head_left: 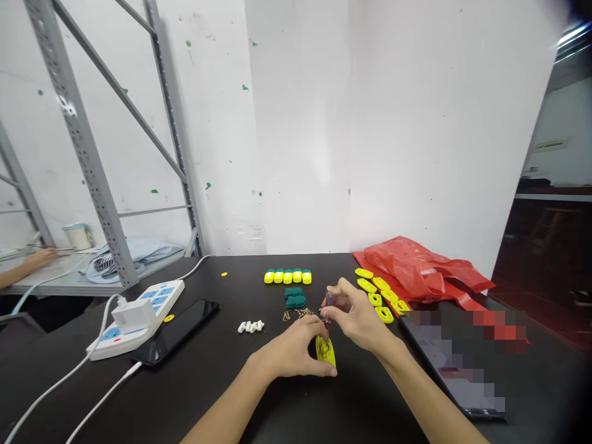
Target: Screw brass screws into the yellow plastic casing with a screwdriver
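Note:
My left hand (296,348) is closed around a small yellow plastic casing (326,354), holding it tilted at the table's near middle. My right hand (354,311) grips a screwdriver (329,300) with a reddish translucent handle, upright, its shaft pointing down into the casing. Whether the tip sits on a screw is too small to see. Just beyond my hands lies a pile of small brass-coloured screws (303,314), partly hidden by my fingers. Behind them are dark green plastic pieces (295,301). White plastic parts (251,327) lie in a row to the left.
Several yellow-and-green assembled pieces (287,276) stand in a row at the back. Yellow casings (375,300) lie right, near a red plastic bag (411,268). A tablet-like device (444,364) is at right; a phone (178,333) and power strip (161,302) left. Another person's arm (28,268) shows far left.

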A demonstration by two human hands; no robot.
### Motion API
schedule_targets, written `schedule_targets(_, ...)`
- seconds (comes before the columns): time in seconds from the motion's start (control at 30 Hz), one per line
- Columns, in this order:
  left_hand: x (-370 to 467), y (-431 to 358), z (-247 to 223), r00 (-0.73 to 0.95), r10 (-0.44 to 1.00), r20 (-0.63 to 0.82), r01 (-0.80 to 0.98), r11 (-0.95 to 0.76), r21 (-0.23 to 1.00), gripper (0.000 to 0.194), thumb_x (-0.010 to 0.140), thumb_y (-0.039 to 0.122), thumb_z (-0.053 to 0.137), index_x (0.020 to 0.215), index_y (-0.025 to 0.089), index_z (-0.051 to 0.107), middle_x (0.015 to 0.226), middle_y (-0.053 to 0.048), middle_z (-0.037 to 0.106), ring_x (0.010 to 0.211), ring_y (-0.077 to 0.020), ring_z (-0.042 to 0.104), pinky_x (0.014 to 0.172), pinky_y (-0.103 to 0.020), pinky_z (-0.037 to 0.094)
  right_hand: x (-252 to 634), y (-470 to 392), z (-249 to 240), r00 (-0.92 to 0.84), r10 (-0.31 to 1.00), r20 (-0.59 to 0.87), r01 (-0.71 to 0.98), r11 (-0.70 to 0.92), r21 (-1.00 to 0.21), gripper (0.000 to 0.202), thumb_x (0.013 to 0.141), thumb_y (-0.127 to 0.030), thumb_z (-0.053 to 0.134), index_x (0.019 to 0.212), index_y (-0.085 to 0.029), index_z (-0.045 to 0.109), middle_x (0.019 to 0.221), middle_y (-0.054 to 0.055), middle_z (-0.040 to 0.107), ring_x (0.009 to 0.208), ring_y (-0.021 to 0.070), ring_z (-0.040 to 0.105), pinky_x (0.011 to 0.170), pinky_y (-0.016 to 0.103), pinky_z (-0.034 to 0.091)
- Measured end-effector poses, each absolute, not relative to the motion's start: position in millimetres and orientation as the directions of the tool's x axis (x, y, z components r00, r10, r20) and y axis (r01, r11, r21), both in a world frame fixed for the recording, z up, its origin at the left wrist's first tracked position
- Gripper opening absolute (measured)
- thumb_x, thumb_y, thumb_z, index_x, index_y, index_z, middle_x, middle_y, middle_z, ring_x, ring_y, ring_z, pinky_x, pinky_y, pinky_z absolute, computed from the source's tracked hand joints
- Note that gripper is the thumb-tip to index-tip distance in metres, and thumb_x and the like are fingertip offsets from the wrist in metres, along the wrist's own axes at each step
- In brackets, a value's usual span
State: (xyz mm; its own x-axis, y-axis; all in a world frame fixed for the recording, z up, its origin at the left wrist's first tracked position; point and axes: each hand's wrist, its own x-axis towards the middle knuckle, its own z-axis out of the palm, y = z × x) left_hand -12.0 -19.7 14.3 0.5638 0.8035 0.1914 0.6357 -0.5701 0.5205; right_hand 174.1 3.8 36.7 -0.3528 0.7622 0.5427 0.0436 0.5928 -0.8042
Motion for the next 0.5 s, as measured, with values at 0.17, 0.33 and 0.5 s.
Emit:
schedule_targets(0.17, -10.7, -21.0, 14.7, 0.556, 0.81, 0.189, 0.64, -0.562, 0.524, 0.048, 0.062, 0.052, 0.08, 0.095, 0.021, 0.063, 0.116, -0.006, 0.057, 0.11, -0.0281, 0.054, 0.094, -0.036, 0.044, 170.1, 1.7, 38.1, -0.324, 0.76, 0.563, 0.085, 0.616, -0.783, 0.023, 0.078, -0.028, 0.065, 0.079, -0.023, 0.043, 0.072, -0.002, 0.061, 0.06, 0.0138, 0.057, 0.051, 0.024, 0.045)
schedule_targets(0.33, -8.9, -23.0, 17.1, 0.536, 0.825, 0.18, 0.656, -0.542, 0.525, 0.046, 0.062, 0.049, 0.08, 0.093, 0.021, 0.062, 0.114, -0.006, 0.057, 0.108, -0.028, 0.054, 0.093, -0.037, 0.045, 167.0, 0.8, 36.4, -0.283, 0.742, 0.607, 0.125, 0.656, -0.744, 0.024, 0.077, -0.03, 0.066, 0.077, -0.022, 0.043, 0.067, -0.003, 0.059, 0.055, 0.0129, 0.054, 0.049, 0.024, 0.043)
schedule_targets(0.5, -9.3, -24.5, 16.9, 0.54, 0.822, 0.179, 0.657, -0.545, 0.52, 0.049, 0.062, 0.051, 0.08, 0.097, 0.021, 0.063, 0.116, -0.007, 0.057, 0.111, -0.0286, 0.054, 0.097, -0.038, 0.043, 167.0, 2.6, 30.9, -0.202, 0.746, 0.635, 0.131, 0.663, -0.737, 0.022, 0.08, -0.031, 0.067, 0.088, -0.022, 0.048, 0.074, 0.0, 0.063, 0.062, 0.0158, 0.059, 0.056, 0.028, 0.049)
